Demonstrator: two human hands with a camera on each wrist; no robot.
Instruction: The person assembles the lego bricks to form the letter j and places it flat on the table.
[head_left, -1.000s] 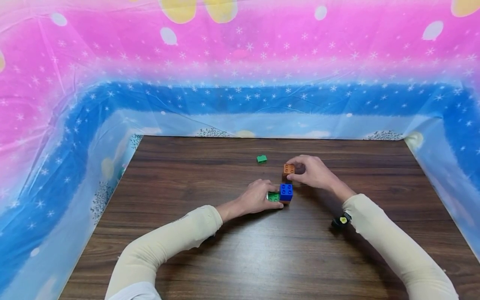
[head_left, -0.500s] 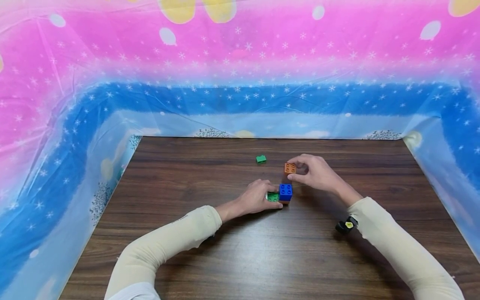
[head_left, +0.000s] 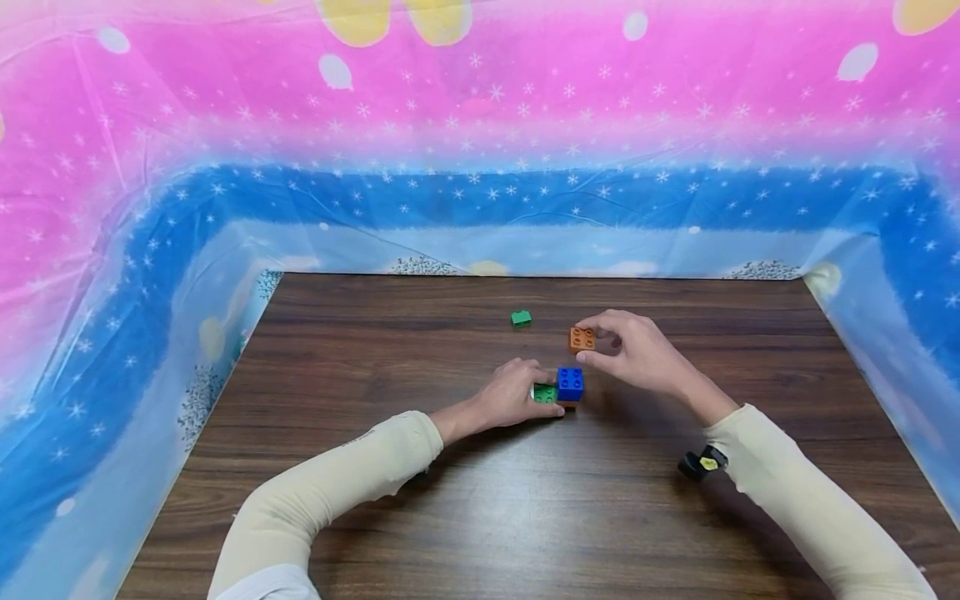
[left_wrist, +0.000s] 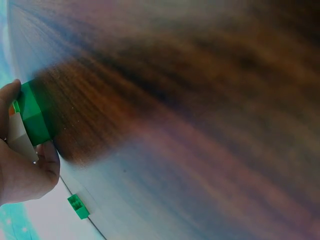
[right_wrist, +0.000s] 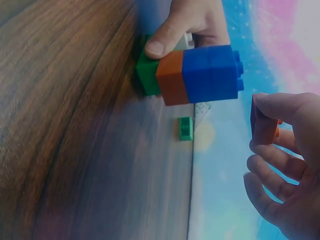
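My left hand [head_left: 513, 393] grips a small built stack of toy building bricks. Its green base brick [left_wrist: 34, 112] and a white brick [left_wrist: 21, 138] show in the left wrist view. In the right wrist view an orange brick [right_wrist: 171, 81] sits on the green one, with blue bricks [right_wrist: 210, 73] on top of it. Between thumb and index finger my right hand [head_left: 630, 350] pinches a loose orange brick [head_left: 582, 339], held just beyond the blue top and apart from it. The other right fingers are loosely bent.
A separate green brick [head_left: 521, 318] lies farther back on the dark wood table [head_left: 390, 333]. Patterned pink and blue cloth [head_left: 480, 192] hangs behind the table and along both sides.
My right wrist has swung slightly right and toward me, and the pinched orange brick has shifted a little to the right. The left hand and its stack stay nearly still.
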